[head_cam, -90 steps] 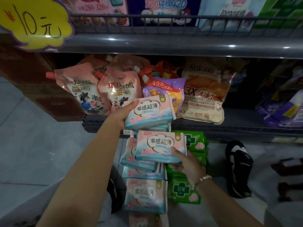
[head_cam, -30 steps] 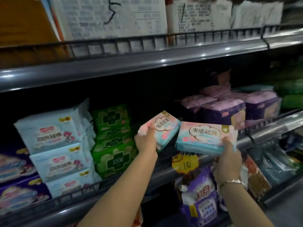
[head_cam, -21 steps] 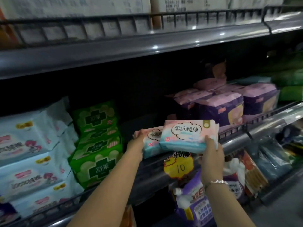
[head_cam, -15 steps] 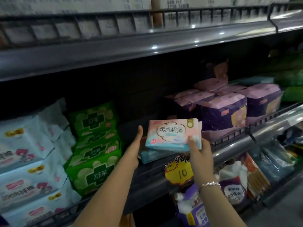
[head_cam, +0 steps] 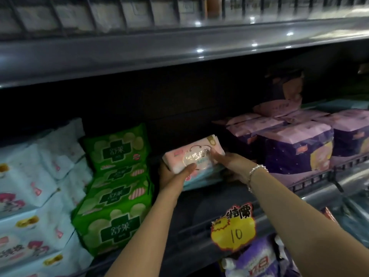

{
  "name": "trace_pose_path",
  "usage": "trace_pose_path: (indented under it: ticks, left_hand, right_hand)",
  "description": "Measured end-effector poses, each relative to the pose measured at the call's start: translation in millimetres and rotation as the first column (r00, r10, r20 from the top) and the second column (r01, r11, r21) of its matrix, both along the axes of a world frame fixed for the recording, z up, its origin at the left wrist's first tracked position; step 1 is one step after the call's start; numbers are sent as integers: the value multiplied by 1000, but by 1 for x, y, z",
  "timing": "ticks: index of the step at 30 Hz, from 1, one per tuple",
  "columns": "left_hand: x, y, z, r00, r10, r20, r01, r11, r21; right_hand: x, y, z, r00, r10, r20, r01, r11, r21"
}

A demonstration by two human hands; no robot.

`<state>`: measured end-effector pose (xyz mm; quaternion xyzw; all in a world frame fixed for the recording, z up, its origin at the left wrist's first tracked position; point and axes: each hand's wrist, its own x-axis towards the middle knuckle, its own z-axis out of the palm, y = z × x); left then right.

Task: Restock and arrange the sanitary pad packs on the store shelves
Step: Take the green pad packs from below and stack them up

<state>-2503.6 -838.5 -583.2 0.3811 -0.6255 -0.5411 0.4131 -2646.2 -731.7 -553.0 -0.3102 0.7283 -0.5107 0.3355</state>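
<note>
Both hands on the pink pad pack (head_cam: 194, 156) — left hand (head_cam: 172, 175) gripping its left end, right hand (head_cam: 229, 163) its right. It sits in the gap right of the green pad stack (head_cam: 114, 188), apparently atop another pack. Gap mostly unfilled — restocking barely begun.

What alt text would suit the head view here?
Both hands, left and right, hold a pink-and-blue sanitary pad pack in a gap on a dark store shelf, between stacked green packs and purple packs. A yellow price tag reads 10.
</note>
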Motion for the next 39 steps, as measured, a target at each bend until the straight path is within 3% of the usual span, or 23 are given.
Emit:
trace_pose_path:
  ticks: [3, 5, 8, 13, 17, 20, 27, 32, 39]
  left_hand:
    - [-12, -23, -3, 997, 54, 49, -48, 991, -126]
    - [-17, -30, -14, 992, 57, 110, -41, 989, -139]
    - [-24, -37, -36, 989, 81, 120, -66, 990, -122]
    - [-44, -57, -40, 978, 185, 95, -177, 981, -82]
    - [-43, -54, -38, 917, 310, 251, -270, 945, -183]
    - [-41, -49, -25, 838, 421, 347, -358, 904, -234]
    - [-44, -37, -15, 853, 349, 388, -387, 922, 22]
    - [-43, -36, -9, 869, 349, 351, -417, 898, 138]
    - [-41, -21, -1, 883, 359, 304, -434, 869, 236]
  right_hand:
    - [-15, -32, -9, 996, 69, 58, -60, 989, -137]
    - [-22, -47, -21, 985, 149, -83, -153, 987, -40]
    - [-25, -62, -35, 933, 182, -310, -148, 980, 129]
    - [-41, -88, -38, 967, 176, -182, -172, 984, 35]
    - [-50, -103, -42, 972, 158, -177, -155, 987, 29]
    - [-41, -108, -47, 963, 91, -255, -107, 993, -52]
    - [-34, -120, -60, 928, 95, -359, -136, 986, -91]
    - [-22, -119, -54, 906, 254, -339, -283, 958, -38]
    - [-6, -104, -42, 828, 323, -459, -227, 941, 252]
